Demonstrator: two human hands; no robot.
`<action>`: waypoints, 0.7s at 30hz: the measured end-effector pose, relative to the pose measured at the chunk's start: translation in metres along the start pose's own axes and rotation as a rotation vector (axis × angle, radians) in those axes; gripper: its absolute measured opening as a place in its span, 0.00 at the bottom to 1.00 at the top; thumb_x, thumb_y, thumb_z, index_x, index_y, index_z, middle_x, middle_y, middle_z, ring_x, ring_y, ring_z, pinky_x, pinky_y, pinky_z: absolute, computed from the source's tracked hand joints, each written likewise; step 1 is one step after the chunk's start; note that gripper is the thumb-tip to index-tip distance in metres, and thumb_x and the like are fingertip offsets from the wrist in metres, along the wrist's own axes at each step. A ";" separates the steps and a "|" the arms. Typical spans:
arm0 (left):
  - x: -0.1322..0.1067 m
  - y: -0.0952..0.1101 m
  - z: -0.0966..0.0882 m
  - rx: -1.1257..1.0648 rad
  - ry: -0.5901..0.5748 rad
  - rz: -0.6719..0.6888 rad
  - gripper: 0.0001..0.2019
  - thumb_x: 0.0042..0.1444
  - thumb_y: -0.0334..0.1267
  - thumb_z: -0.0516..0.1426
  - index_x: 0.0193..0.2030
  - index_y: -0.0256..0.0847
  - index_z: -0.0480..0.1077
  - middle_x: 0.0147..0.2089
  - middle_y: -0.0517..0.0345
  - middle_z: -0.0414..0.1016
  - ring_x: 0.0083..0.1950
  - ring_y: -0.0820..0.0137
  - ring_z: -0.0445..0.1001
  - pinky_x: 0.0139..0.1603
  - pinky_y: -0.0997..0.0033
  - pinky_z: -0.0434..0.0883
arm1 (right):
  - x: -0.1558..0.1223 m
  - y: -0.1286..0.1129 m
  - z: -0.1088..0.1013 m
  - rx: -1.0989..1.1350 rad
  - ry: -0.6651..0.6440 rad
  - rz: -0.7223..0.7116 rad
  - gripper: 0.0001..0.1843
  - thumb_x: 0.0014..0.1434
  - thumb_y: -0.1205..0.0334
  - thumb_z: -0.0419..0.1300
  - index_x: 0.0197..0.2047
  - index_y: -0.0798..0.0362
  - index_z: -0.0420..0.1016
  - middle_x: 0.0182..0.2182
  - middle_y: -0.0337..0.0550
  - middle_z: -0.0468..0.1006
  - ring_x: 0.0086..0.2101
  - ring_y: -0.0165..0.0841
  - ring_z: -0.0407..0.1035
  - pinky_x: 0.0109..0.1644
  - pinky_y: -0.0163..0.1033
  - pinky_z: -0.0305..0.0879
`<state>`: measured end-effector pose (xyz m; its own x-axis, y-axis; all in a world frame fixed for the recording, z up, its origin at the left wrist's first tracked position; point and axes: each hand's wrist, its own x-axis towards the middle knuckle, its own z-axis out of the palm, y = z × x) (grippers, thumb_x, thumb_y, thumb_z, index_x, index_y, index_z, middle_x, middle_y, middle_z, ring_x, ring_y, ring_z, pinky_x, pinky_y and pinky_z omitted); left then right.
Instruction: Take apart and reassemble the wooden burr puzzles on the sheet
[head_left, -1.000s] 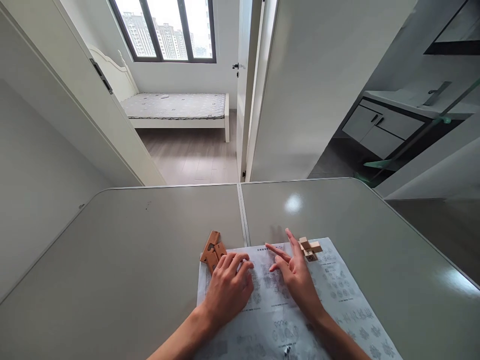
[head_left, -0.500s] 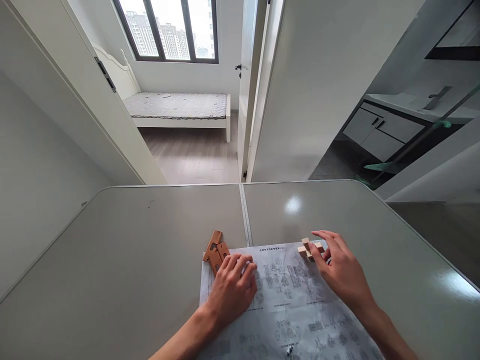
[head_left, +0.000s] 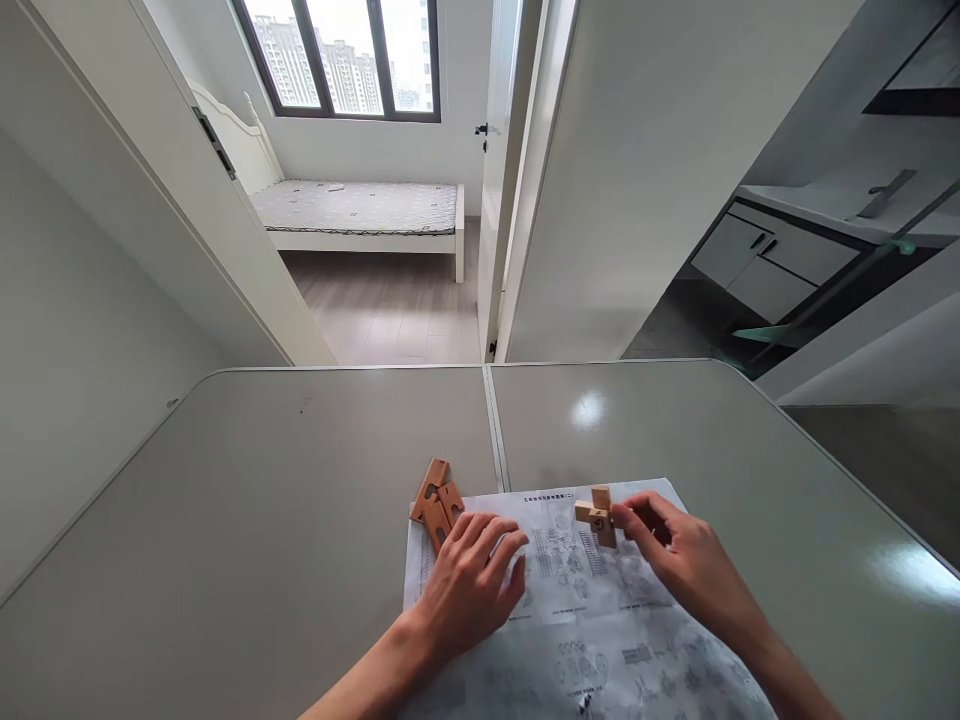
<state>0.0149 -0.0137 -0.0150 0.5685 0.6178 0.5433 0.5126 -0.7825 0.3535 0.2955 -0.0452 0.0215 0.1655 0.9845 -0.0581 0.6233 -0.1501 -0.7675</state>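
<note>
A printed instruction sheet (head_left: 570, 600) lies on the grey table (head_left: 262, 500) in front of me. My right hand (head_left: 675, 560) pinches a small cross-shaped wooden puzzle (head_left: 598, 515) and holds it just above the sheet's far edge. My left hand (head_left: 472, 580) rests palm down on the sheet's left part with its fingers curled and nothing in them. Several loose brown wooden puzzle pieces (head_left: 435, 500) lie just beyond its fingertips, at the sheet's far left corner.
A seam (head_left: 495, 420) runs down the table's middle. Beyond the far edge stand a white wall panel (head_left: 645, 180) and an open doorway onto a room with a bed (head_left: 360, 215). A dark cabinet area (head_left: 780, 260) is at the right.
My right hand moved right from the sheet's middle to the wooden cross puzzle, took hold of it and brought it left, turning it. My left hand stayed on the sheet.
</note>
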 end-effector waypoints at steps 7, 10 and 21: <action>-0.016 0.017 -0.001 -0.331 0.140 -0.065 0.21 0.64 0.33 0.59 0.61 0.43 0.59 0.50 0.45 0.75 0.49 0.59 0.78 0.50 0.55 0.79 | -0.014 -0.042 0.018 0.294 -0.164 -0.067 0.23 0.68 0.37 0.60 0.35 0.48 0.78 0.26 0.40 0.77 0.27 0.36 0.69 0.31 0.38 0.64; -0.018 0.016 0.003 -0.478 0.184 -0.250 0.22 0.67 0.44 0.60 0.62 0.44 0.57 0.53 0.43 0.71 0.53 0.57 0.76 0.51 0.52 0.79 | -0.015 -0.048 0.027 0.439 -0.253 -0.039 0.23 0.68 0.37 0.61 0.36 0.49 0.76 0.26 0.39 0.74 0.25 0.33 0.65 0.30 0.37 0.62; -0.006 0.002 -0.012 -0.935 -0.192 -0.391 0.42 0.62 0.72 0.55 0.69 0.39 0.65 0.46 0.45 0.80 0.42 0.59 0.80 0.44 0.63 0.76 | -0.014 -0.031 0.066 0.811 -0.520 0.064 0.24 0.68 0.36 0.62 0.44 0.50 0.75 0.26 0.34 0.68 0.25 0.30 0.59 0.29 0.35 0.58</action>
<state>0.0046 -0.0201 -0.0085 0.6048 0.7798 0.1617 0.0246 -0.2212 0.9749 0.2235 -0.0483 0.0044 -0.3000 0.9230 -0.2408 -0.1248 -0.2882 -0.9494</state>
